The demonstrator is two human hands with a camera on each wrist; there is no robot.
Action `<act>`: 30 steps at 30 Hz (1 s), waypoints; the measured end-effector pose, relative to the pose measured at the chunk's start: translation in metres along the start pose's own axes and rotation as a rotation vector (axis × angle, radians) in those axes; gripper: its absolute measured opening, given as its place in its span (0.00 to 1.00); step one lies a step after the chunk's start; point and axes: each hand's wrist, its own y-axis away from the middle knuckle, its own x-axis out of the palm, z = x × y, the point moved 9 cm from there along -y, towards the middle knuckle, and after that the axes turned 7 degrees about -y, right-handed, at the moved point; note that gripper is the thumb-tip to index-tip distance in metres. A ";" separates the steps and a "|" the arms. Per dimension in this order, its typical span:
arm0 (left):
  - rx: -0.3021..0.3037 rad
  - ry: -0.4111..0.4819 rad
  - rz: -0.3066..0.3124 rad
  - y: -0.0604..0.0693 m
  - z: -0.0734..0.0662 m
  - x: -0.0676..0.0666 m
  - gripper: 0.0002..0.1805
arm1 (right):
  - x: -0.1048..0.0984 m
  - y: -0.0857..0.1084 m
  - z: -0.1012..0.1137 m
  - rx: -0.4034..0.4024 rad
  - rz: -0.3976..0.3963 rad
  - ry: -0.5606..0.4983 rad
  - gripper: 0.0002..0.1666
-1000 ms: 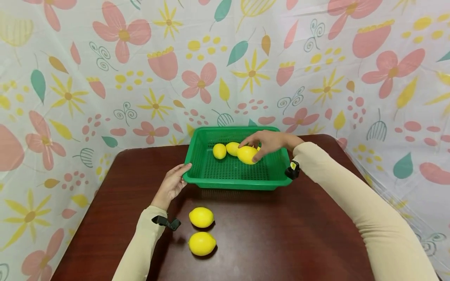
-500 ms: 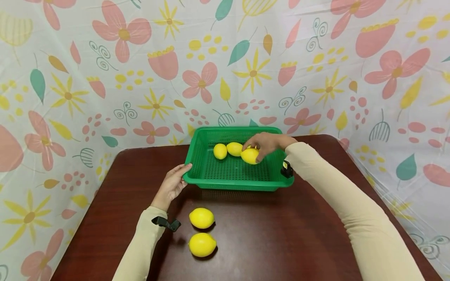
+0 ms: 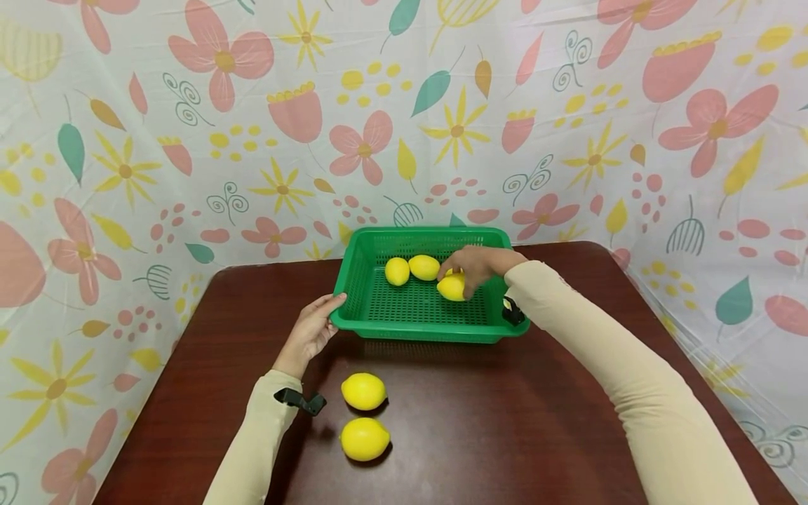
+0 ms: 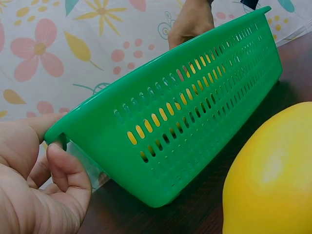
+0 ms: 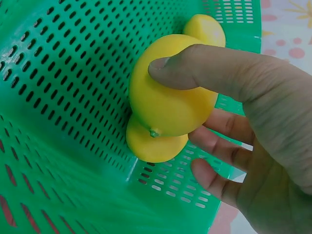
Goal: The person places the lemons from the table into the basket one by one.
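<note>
My right hand (image 3: pixel 476 270) pinches a yellow lemon (image 3: pixel 452 287) low inside the green basket (image 3: pixel 416 329). In the right wrist view, the thumb of that hand (image 5: pixel 263 122) lies across the lemon (image 5: pixel 168 97), fingers on its far side. Two more lemons (image 3: pixel 398 271) (image 3: pixel 425 267) lie side by side left of it; a bit of yellow shows behind the held one, partly hidden by the hand. My left hand (image 3: pixel 309 333) grips the basket's near left corner, and in the left wrist view the hand (image 4: pixel 44 180) has thumb and curled fingers at the rim (image 4: pixel 112 90).
Two lemons (image 3: pixel 364 391) (image 3: pixel 365 440) sit one in front of the other on the dark brown table (image 3: pixel 505 421), nearer than the basket and right of the left wrist. A flower-patterned cloth (image 3: pixel 379 84) hangs behind the table and along its sides.
Holding its lemon, my right hand has moved slightly right and toward the near side, lower into the basket. The left hand keeps its grip on the corner.
</note>
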 end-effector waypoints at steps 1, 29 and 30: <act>-0.001 -0.001 0.002 0.000 0.000 0.000 0.19 | 0.000 0.000 0.000 0.002 -0.001 0.010 0.38; 0.000 0.005 0.005 0.001 0.002 -0.001 0.19 | -0.010 0.015 0.002 -0.020 -0.099 -0.049 0.36; -0.001 0.005 0.006 0.001 0.002 -0.001 0.19 | -0.012 0.017 0.003 -0.027 -0.116 -0.058 0.35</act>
